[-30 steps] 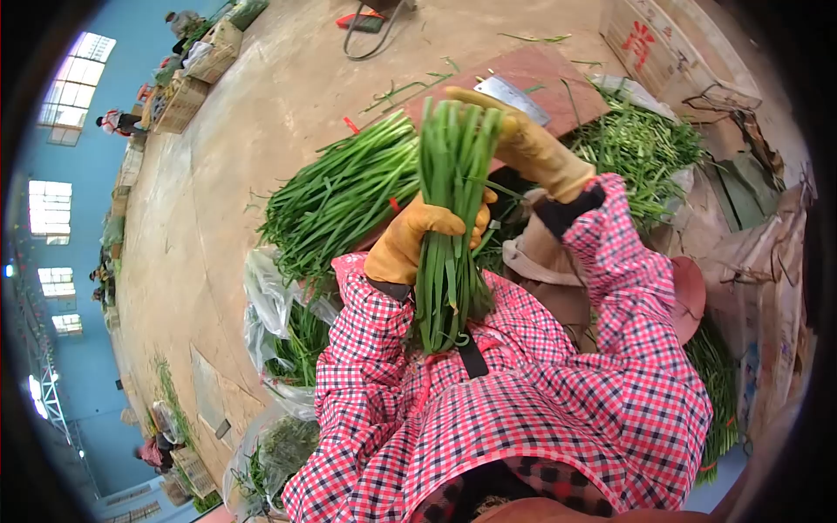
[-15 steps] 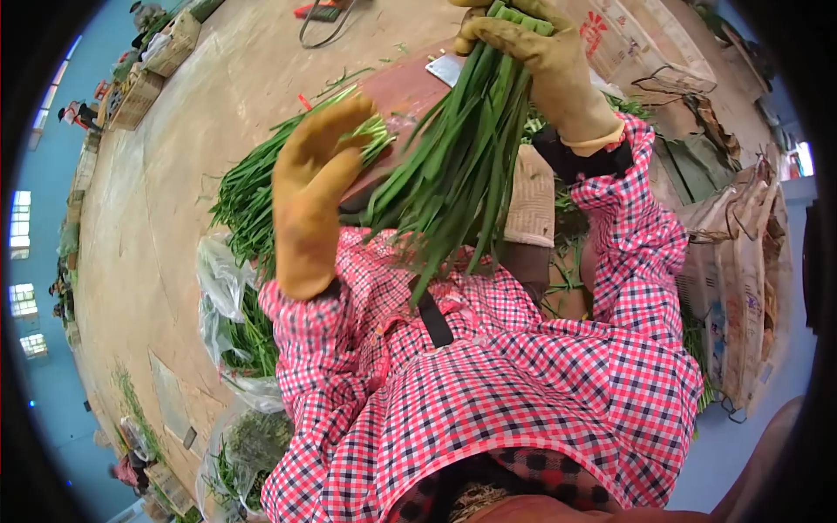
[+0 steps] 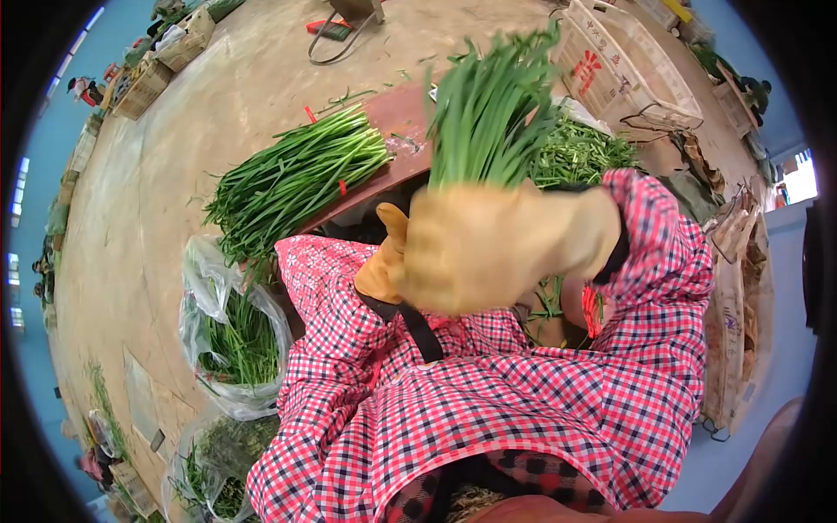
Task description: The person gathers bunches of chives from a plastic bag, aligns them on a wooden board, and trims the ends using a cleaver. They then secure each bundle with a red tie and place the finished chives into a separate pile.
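Note:
A bunch of long green leafy stalks (image 3: 493, 118) points up and away from me, blurred at its top. My right hand (image 3: 506, 248), in a yellow glove smeared by motion, is wrapped round the lower end of this bunch. Behind and to the left of it, my left hand (image 3: 384, 261) in an orange-yellow glove is mostly hidden, with only the thumb and part of the palm showing. A tied bundle of green stalks (image 3: 301, 174) with red bands lies to the left on a reddish-brown board (image 3: 397, 113).
Clear plastic bags (image 3: 209, 279) of greens stand at my left. More cut greens (image 3: 580, 155) lie to the right of the held bunch. Large plastic crates (image 3: 602, 70) are at the upper right. A red-and-green object (image 3: 330, 30) lies on the floor.
The bunch has swung from hanging leaves-down to leaves-up. My right hand has come down towards my body, and my left hand has moved right and lower, behind it.

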A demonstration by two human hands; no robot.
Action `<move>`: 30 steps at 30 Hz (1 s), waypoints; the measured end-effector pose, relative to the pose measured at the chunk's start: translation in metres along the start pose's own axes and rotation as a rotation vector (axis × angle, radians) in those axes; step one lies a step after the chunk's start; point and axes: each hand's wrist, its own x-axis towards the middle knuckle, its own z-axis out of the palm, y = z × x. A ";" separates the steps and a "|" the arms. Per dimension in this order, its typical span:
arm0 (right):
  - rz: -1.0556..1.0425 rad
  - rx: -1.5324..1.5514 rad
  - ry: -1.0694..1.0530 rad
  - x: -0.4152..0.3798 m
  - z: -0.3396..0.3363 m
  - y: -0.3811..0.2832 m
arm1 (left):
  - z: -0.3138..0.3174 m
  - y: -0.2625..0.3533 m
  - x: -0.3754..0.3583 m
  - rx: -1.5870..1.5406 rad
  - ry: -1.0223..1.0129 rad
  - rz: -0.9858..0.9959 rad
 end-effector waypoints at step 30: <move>1.223 0.920 0.294 -0.096 0.066 0.076 | -0.057 0.120 0.036 0.668 0.502 0.312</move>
